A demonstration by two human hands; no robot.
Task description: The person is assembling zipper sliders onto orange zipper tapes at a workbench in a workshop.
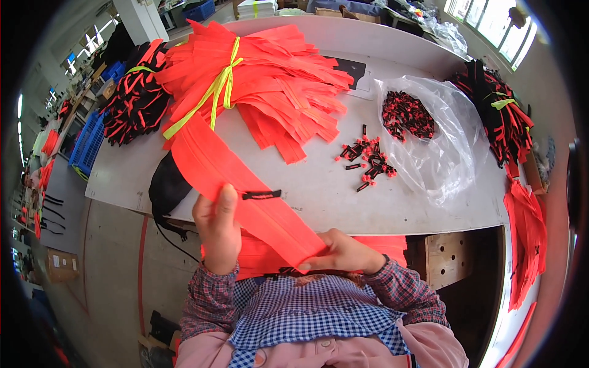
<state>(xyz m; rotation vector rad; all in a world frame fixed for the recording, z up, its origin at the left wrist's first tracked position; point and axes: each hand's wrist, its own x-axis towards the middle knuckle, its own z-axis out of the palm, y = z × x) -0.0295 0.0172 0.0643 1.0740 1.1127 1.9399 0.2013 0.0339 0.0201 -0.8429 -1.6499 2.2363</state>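
A long, flat orange-red zipper (pixel 273 222) stretches slantwise between my hands over the table's front edge. My left hand (pixel 219 232) pinches its left edge, thumb on top, beside a black zipper pull (pixel 262 195) lying across the strip. Closed on the near end is my right hand (pixel 346 253), its fingers partly tucked under the fabric. The zipper's far end reaches up to a big bundle of similar orange-red zippers (pixel 270 80), tied with a yellow-green strap (pixel 222 86). More orange-red strips (pixel 380 245) lie across my lap, below the hands.
Loose black-and-red pulls (pixel 368 161) lie on the white table (pixel 294 187), beside a clear plastic bag (pixel 457 147) holding many more. Black-and-red bundles stand at the left (pixel 138 95) and right (pixel 497 113). A black object with a cable (pixel 169 187) sits at the left front edge.
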